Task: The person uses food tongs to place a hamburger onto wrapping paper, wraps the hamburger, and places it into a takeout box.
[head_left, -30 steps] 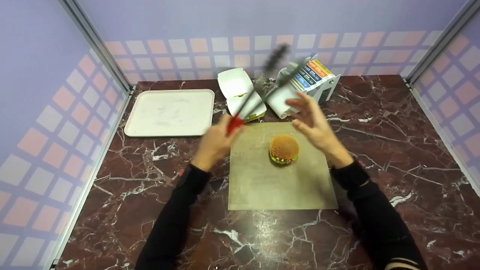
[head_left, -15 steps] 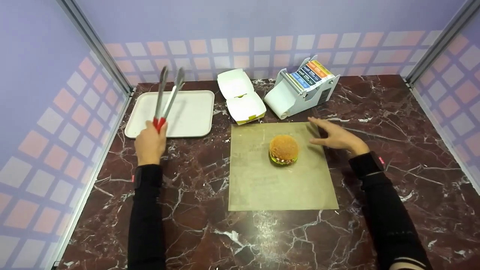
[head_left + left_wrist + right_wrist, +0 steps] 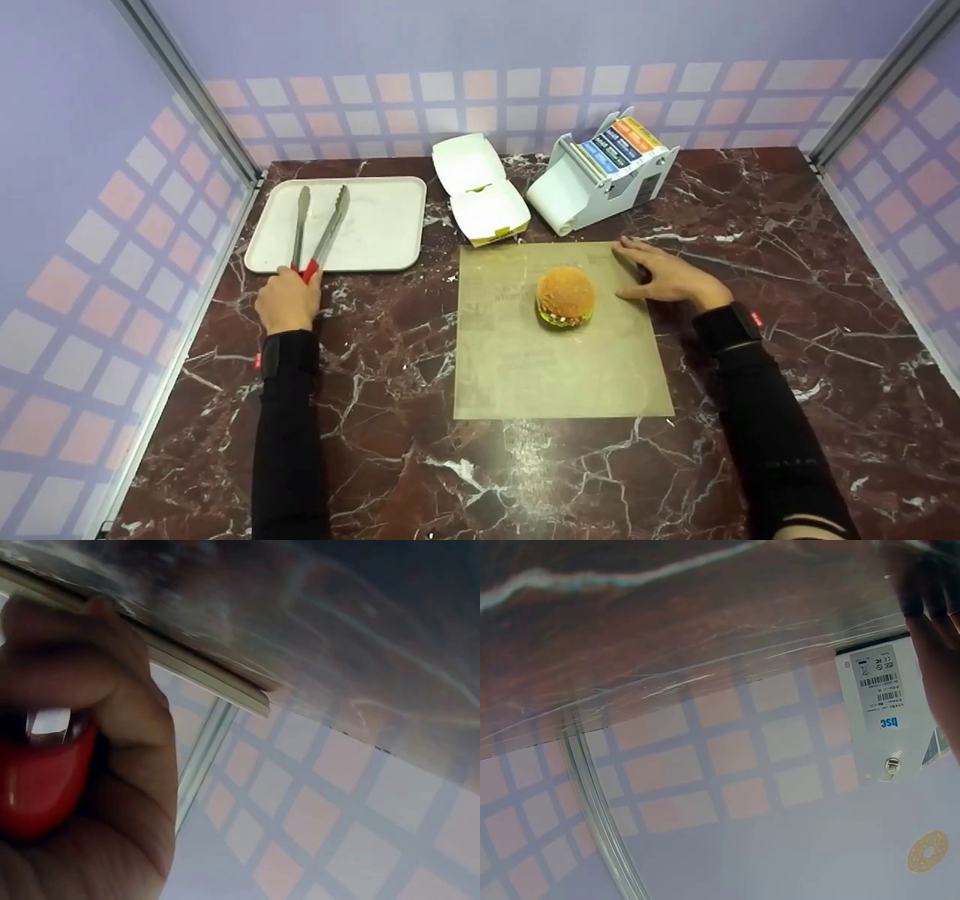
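Note:
My left hand (image 3: 289,301) grips the red handles of metal tongs (image 3: 321,238), whose spread arms lie over the white tray (image 3: 382,225). In the left wrist view the fingers curl round a red handle (image 3: 41,787). On the right, my right hand (image 3: 671,277) rests with extended fingers at the upper right edge of a tan paper sheet (image 3: 555,382). A burger (image 3: 565,296) with a seeded bun sits on that sheet, a little left of the fingertips and apart from them. Only part of the right hand (image 3: 945,675) shows in the right wrist view.
An open white burger box (image 3: 487,210) stands behind the paper. To its right is a label dispenser (image 3: 607,176) with a white roll and coloured stickers. Tiled walls (image 3: 480,82) enclose the dark marbled table (image 3: 390,465) at the back and sides.
The left hand has swung left with the tongs from above the paper and lowered them onto the tray. The right hand has come down from above the burger to the paper's right edge.

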The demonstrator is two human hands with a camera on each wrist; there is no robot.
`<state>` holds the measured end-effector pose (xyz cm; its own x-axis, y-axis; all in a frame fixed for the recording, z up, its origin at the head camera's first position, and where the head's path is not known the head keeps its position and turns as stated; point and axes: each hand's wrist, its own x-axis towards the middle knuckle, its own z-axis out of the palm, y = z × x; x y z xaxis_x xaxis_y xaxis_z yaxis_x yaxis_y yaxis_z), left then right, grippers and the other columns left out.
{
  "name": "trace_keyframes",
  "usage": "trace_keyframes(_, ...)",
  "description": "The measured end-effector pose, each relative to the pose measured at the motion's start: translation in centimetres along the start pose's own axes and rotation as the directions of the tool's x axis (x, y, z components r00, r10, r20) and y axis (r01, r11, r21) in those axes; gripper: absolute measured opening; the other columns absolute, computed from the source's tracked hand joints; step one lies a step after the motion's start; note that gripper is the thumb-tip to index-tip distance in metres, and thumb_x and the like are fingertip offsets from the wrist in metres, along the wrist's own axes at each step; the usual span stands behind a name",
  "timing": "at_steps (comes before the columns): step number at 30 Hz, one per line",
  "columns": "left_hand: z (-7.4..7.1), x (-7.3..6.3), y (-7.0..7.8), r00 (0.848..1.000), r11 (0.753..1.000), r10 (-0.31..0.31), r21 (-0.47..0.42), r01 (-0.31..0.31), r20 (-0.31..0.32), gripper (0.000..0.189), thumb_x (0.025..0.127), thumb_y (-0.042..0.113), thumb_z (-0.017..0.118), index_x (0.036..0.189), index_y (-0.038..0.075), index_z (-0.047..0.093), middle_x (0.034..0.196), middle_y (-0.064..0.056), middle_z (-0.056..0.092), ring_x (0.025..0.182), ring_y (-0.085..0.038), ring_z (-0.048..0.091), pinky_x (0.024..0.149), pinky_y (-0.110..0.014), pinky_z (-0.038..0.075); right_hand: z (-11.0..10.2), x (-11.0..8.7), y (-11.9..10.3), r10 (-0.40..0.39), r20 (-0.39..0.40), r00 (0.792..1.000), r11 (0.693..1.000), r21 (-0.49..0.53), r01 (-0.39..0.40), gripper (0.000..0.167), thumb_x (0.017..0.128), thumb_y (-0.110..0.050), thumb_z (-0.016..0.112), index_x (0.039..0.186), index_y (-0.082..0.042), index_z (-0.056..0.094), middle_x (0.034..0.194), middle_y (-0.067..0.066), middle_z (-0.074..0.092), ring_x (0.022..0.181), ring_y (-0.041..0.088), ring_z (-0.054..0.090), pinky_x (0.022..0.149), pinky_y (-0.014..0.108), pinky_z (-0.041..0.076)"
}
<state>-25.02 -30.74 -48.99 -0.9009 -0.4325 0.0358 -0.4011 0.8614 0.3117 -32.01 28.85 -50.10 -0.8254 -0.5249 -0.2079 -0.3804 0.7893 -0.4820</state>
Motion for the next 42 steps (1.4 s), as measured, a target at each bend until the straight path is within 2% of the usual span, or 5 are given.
trace_keyframes(17, -2.0, -0.8, 1.4, 0.999, 0.981, -0.032, 0.192, 0.029, 0.013, 0.075, 0.101, 0.057, 0.052, 0.12, -0.015, 0.057, 0.115, -0.036, 0.065, 0.105, -0.053, 0.065, 0.085, -0.059, 0.056, 0.1, 0.1, -0.1, -0.016, 0.012, 1.0, 1.0, 0.013, 0.015, 0.091, 0.095, -0.041, 0.074, 0.164, -0.008, 0.025, 0.174, 0.018, 0.01, 0.159, 0.045, 0.008, 0.127, 0.066, 0.013)
trace_keyframes(23, -2.1, -2.1, 5.9, 0.987, 0.982, 0.148, 0.129, -0.139, -0.062, 0.061, 0.104, 0.046, 0.057, 0.135, -0.007, 0.053, 0.125, -0.031, 0.064, 0.11, -0.047, 0.064, 0.085, -0.059, 0.059, -0.1, 0.1, 0.1, -0.014, 0.014, 1.0, 1.0, 0.012, 0.014, 0.09, 0.095, -0.043, 0.073, 0.164, -0.009, 0.026, 0.174, 0.016, 0.01, 0.159, 0.044, 0.007, 0.127, 0.066, 0.012)
trace_keyframes(29, 2.0, -4.1, 11.6, 0.85, 0.873, 0.486, -0.148, -0.465, 0.202, 0.049, 0.097, 0.04, 0.069, 0.131, 0.006, 0.063, 0.134, -0.016, 0.067, 0.119, -0.037, 0.064, 0.103, -0.058, 0.053, 0.4, 0.3, 0.1, -0.045, 0.002, 0.999, 0.999, 0.012, 0.045, 0.089, 0.094, -0.039, 0.075, 0.163, -0.008, 0.028, 0.173, 0.019, 0.01, 0.159, 0.045, 0.004, 0.127, 0.067, 0.007)
trace_keyframes(34, 4.3, -5.0, 14.1, 0.72, 0.803, 0.567, -0.075, -0.591, 0.399, 0.088, 0.094, 0.056, 0.068, 0.16, 0.008, 0.036, 0.164, -0.017, 0.039, 0.151, -0.038, 0.037, 0.124, -0.062, 0.029, 1.4, 0.3, -0.2, -0.075, -0.017, 0.997, 0.997, -0.005, 0.075, 0.094, 0.091, -0.044, 0.078, 0.163, -0.008, 0.029, 0.173, 0.02, 0.011, 0.159, 0.046, 0.001, 0.127, 0.066, -0.002)
trace_keyframes(42, 5.3, -5.7, 15.3, 0.647, 0.773, 0.623, -0.219, -0.595, 0.439, 0.112, 0.088, 0.051, 0.079, 0.167, 0.011, 0.011, 0.169, -0.018, 0.029, 0.156, -0.039, 0.027, 0.128, -0.058, 0.022, 1.9, -0.6, -0.2, -0.064, -0.04, 0.997, 0.998, -0.022, 0.064, 0.098, 0.089, -0.043, 0.08, 0.164, -0.009, 0.027, 0.173, 0.02, 0.012, 0.159, 0.046, 0.002, 0.127, 0.065, -0.004)
